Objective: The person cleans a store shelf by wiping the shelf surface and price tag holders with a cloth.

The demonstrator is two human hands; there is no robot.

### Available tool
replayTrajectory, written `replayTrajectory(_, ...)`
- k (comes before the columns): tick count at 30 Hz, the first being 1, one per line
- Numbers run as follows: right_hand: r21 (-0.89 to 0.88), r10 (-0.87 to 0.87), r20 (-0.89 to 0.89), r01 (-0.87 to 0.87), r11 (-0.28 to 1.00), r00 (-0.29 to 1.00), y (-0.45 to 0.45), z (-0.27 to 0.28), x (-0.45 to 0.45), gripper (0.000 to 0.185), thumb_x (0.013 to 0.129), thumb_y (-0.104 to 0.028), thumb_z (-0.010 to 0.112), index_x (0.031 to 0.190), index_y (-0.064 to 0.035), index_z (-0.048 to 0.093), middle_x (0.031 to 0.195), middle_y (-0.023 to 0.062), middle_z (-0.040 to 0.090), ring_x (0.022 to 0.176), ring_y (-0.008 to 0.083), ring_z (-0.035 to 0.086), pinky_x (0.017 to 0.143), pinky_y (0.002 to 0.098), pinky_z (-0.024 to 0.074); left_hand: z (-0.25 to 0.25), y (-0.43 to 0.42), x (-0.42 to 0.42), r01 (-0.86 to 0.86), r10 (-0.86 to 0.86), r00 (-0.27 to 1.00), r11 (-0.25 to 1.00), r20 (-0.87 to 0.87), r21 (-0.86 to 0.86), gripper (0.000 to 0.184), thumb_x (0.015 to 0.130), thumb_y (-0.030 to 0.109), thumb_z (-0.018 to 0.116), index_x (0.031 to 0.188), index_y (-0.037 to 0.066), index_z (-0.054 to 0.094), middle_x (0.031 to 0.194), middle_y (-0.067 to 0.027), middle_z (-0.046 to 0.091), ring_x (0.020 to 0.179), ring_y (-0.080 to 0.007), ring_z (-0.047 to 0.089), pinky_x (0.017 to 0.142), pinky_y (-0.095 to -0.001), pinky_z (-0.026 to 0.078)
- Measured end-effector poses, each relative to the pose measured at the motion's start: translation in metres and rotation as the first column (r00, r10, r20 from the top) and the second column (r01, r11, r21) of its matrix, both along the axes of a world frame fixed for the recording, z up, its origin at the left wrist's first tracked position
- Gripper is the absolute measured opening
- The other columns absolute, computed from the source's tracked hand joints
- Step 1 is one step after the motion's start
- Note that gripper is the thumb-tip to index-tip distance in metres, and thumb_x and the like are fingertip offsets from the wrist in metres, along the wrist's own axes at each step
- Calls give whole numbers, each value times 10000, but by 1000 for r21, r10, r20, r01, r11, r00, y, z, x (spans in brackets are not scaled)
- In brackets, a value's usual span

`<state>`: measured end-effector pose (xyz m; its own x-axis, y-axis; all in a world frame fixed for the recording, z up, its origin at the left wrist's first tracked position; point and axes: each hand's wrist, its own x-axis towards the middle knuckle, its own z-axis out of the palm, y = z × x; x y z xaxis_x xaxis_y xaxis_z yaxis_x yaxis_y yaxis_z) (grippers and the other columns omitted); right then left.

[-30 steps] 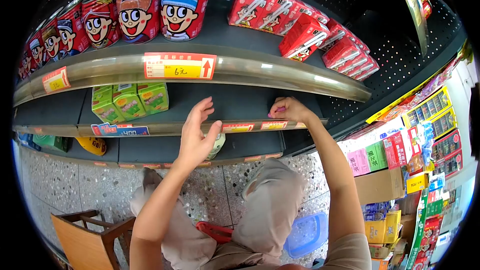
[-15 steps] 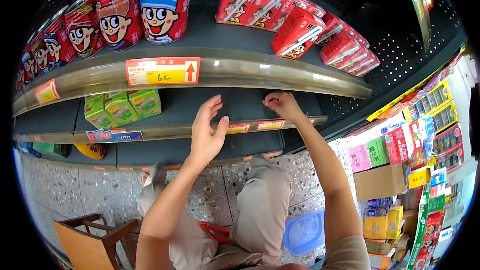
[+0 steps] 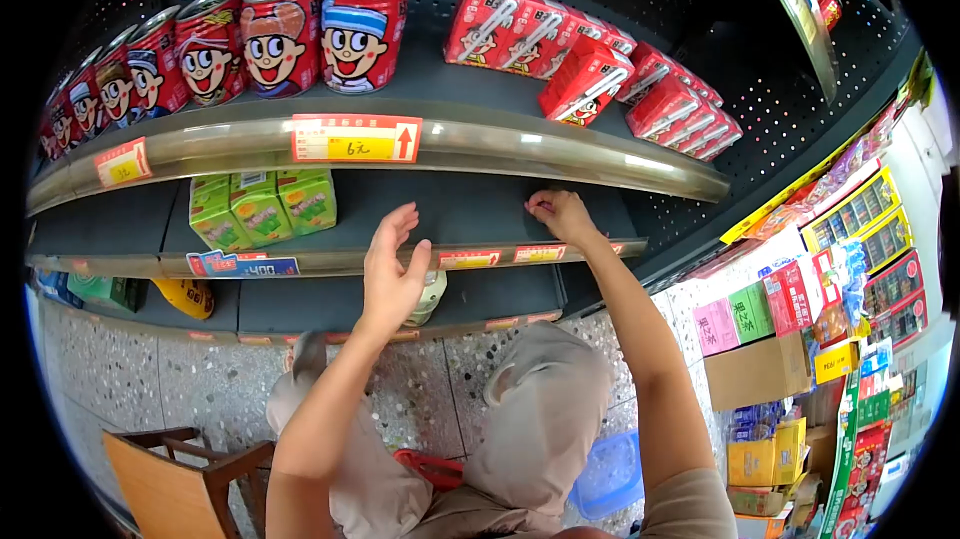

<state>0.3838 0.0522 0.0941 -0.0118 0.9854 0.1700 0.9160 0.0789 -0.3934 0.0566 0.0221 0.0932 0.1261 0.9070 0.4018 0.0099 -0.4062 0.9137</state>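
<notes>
My left hand [image 3: 393, 264] is open in front of the middle shelf [image 3: 440, 207], with its thumb apart from the stretched fingers and nothing in it. Over the right part of that shelf, my right hand [image 3: 563, 217] is closed, the fingertips pinched together. A small pinkish bit shows at those fingertips, too small to name. Green juice boxes [image 3: 262, 207] stand on the same shelf, left of my left hand. On the bottom shelf a pale green and white container [image 3: 430, 297] is partly hidden behind my left wrist.
Above are red cans [image 3: 362, 34] and red drink cartons [image 3: 520, 34], one carton [image 3: 585, 81] tilted forward. A curved shelf edge [image 3: 480, 144] overhangs my hands. Below are a wooden stool [image 3: 170, 484] and a blue plastic basin [image 3: 612, 474]. Stacked goods and a cardboard box [image 3: 757, 374] stand at right.
The view has shifted, so the cans sit further right and lower. My left hand has moved slightly left and down, uncovering the pale container. My right hand stays pinched.
</notes>
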Motion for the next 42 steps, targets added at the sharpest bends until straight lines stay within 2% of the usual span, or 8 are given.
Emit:
replayTrajectory(9,-239,265,-85,-277,931,961,-10,27,0,131,807,-192,702,903,-106,723,853,99,643,839,265,633,769,350,498,6,-8,-39,-61,59,996,998,-70,-22,417,869,56,593,1273,39,491,1195,-185,603,1153,-298,571,1017,-379,409)
replayTrajectory(12,-300,313,-133,-339,892,940,-9,29,3,120,802,-180,704,888,-100,730,866,87,638,847,244,629,773,339,492,2,-7,-46,-105,120,979,990,-167,97,415,871,64,594,1274,53,497,1197,-162,611,1077,-262,606,852,-327,492)
replayTrajectory(18,-448,387,-153,-413,793,909,-6,41,0,117,825,-167,705,884,-70,732,858,64,623,800,179,604,737,288,476,8,-8,-56,-137,144,975,989,-171,50,421,870,74,599,1280,82,506,1167,-107,640,815,-173,612,475,-261,374)
replayTrajectory(21,-485,382,-181,-420,767,906,-2,43,-1,114,827,-169,708,878,-70,732,844,57,617,795,174,595,739,284,474,17,-12,-60,-102,92,988,992,-125,-75,406,875,43,581,1273,46,499,1147,-141,636,1118,-250,581,967,-335,422)
replayTrajectory(28,-304,317,-193,-364,880,929,-12,30,-1,111,809,-147,707,871,-57,724,801,66,657,765,174,634,711,293,495,16,-9,-70,-148,151,966,989,-212,31,406,872,40,576,1271,41,502,1143,-144,640,1105,-244,593,930,-320,435)
replayTrajectory(29,-300,294,-187,-339,892,937,-11,29,-2,111,809,-145,707,874,-57,723,807,67,660,761,172,636,705,292,495,17,-12,-70,-137,118,978,984,-170,-109,404,874,39,575,1270,32,500,1142,-149,639,1107,-249,594,920,-322,438)
replayTrajectory(35,-244,196,-154,-229,942,969,-11,30,-12,110,811,-126,702,884,-45,718,797,79,682,716,165,648,658,287,496,11,-10,-65,-130,119,969,991,-218,-36,372,881,46,576,1248,27,521,1150,-152,636,1105,-269,597,922,-338,444)
replayTrajectory(42,-128,27,-205,-54,990,978,-7,18,-21,144,835,-147,701,867,-7,698,691,79,648,587,129,610,551,278,471,2,-8,-50,-109,139,947,987,-289,116,305,857,44,590,1160,23,569,1168,-202,595,1116,-362,564,953,-400,441)
